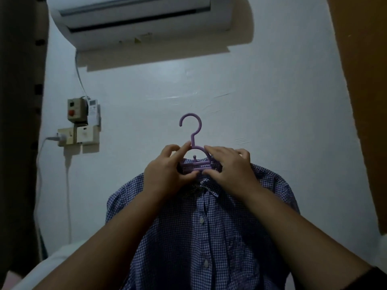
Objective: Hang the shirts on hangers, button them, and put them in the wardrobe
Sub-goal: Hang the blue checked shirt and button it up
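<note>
A blue-and-white checked shirt (pixel 209 237) hangs on a purple plastic hanger (pixel 193 130), held up in front of the white wall at the centre of the view. Its front placket shows two white buttons that look fastened. My left hand (pixel 165 170) grips the hanger's left shoulder and the collar, with the forefinger against the hook's stem. My right hand (pixel 230 168) grips the hanger's right shoulder and the collar there. The thumbs meet at the collar opening. The hook stands free above both hands.
An air conditioner (pixel 142 19) is mounted high on the wall. A switch box and socket with a plugged cable (pixel 79 126) sit at the left. A dark panel (pixel 18 122) borders the left, an orange-brown surface (pixel 364 80) the right. Pale bedding (pixel 41 273) lies at lower left.
</note>
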Tool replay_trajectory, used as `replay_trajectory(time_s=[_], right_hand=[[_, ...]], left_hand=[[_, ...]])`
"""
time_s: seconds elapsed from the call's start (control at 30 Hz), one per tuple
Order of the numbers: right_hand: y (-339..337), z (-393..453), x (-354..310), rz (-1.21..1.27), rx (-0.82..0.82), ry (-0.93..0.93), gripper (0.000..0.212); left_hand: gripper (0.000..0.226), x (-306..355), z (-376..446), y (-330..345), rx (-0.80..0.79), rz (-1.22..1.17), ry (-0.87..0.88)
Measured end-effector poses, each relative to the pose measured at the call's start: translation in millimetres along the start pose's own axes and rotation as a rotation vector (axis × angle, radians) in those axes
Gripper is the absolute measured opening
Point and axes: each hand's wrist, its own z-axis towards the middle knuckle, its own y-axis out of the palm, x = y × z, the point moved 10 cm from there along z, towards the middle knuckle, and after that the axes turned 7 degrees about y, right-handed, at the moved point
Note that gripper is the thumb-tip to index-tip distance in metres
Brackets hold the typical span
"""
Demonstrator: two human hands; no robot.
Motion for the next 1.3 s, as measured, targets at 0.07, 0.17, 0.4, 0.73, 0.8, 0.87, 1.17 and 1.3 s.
replay_trajectory(time_s=[0.07, 0.17, 0.4, 0.73, 0.8, 0.87, 1.17, 1.3], right_hand=[[5.4, -0.3, 2.4, -0.072, 0.002, -0.026, 0.062], [2.5, 2.8, 0.4, -0.192, 0.115, -0.065, 0.063], [-5.7, 17.6, 0.4, -0.176, 0.067, 0.063, 0.055], [-1.2, 19.7, 36.4, 0.085, -0.019, 0.34, 0.057], [6.5, 19.6, 33.2, 0.108, -0.04, 0.332, 0.058], [15.8, 19.8, 29.6, 0.131, -0.059, 0.338, 0.059], [65.8, 24.8, -12.7, 0.257, -0.135, 0.316, 0.06], [101.1, 19.8, -43.2, 0.299, -0.138, 0.27, 0.066]], left_hand=[[0.078, 0.4, 1.4, 0.0, 0.004, -0.032, 0.014], [0.078, 3.3, 5.9, -0.7, 0.005, -0.074, 0.039], [0.074, 3.8, 14.5, -5.9, -0.008, -0.095, 0.115], [0.087, -8.4, -22.4, -23.2, -0.077, 0.207, 0.286], [0.088, -12.5, -30.3, -25.6, -0.132, 0.253, 0.292], [0.09, -19.9, -37.7, -31.9, -0.18, 0.303, 0.271], [0.093, -61.7, -78.6, -78.6, -0.318, 0.475, 0.155], [0.09, -79.2, -94.4, -102.7, -0.322, 0.563, 0.072]])
